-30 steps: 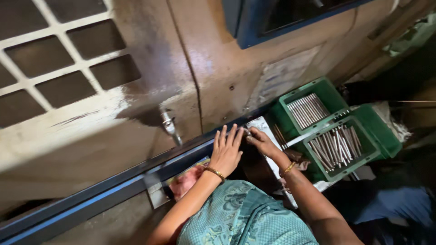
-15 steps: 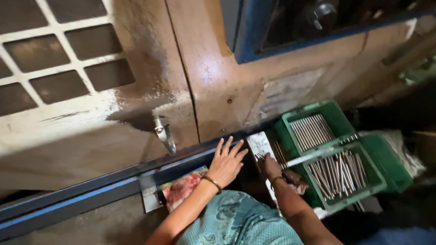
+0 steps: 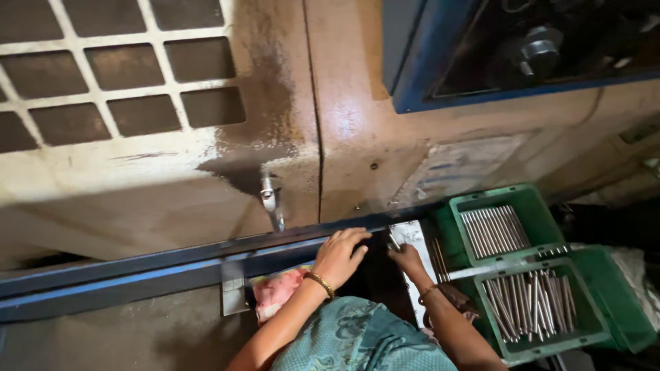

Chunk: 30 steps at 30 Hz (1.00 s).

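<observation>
Below the machine's blue rail (image 3: 137,275), left hand (image 3: 338,255) rests open for support while right hand (image 3: 405,257) pinches a metal rod (image 3: 393,242) beside green crates (image 3: 550,282).

Machine shop or factory floor. Large beige machine housing (image 3: 206,158), oil-stained and grimy, with ventilation grille (image 3: 117,75) and blue base rail (image 3: 137,271). Blue-framed window (image 3: 509,62) onto machine internals. Beside it, green plastic crates (image 3: 543,302) full of identical metal rods (image 3: 529,302). Pink rag (image 3: 275,292) below the rail.
</observation>
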Each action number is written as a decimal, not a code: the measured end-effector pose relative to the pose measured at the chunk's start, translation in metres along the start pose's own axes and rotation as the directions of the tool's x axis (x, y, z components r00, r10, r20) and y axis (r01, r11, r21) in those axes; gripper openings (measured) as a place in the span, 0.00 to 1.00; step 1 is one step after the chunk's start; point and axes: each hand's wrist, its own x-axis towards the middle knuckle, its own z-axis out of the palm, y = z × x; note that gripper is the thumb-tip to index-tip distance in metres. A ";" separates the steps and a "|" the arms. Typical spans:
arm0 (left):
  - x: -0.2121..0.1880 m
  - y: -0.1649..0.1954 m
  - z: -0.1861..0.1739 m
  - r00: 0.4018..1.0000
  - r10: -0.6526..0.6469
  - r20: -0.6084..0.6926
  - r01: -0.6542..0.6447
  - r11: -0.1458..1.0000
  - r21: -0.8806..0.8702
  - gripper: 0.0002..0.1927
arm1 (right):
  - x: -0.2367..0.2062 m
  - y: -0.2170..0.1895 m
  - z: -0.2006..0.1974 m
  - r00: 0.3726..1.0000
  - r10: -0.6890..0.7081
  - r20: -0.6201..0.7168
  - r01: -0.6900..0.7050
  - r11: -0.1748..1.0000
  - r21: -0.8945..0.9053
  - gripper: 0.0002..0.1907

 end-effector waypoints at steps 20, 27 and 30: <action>-0.063 0.003 -0.140 0.862 -0.487 -0.142 -0.113 0.089 -0.990 0.10 | -0.098 -0.252 -0.032 0.626 -0.762 0.162 0.581 0.595 0.555 0.11; -0.074 -0.012 -0.159 0.782 -0.586 -0.215 -0.178 0.120 -0.977 0.16 | -0.122 -0.294 -0.011 0.521 -0.791 0.320 0.740 0.605 0.293 0.12; -0.077 -0.018 -0.164 0.790 -0.568 -0.233 -0.173 0.157 -0.972 0.16 | -0.133 -0.308 0.001 0.520 -0.779 0.349 0.748 0.613 0.253 0.11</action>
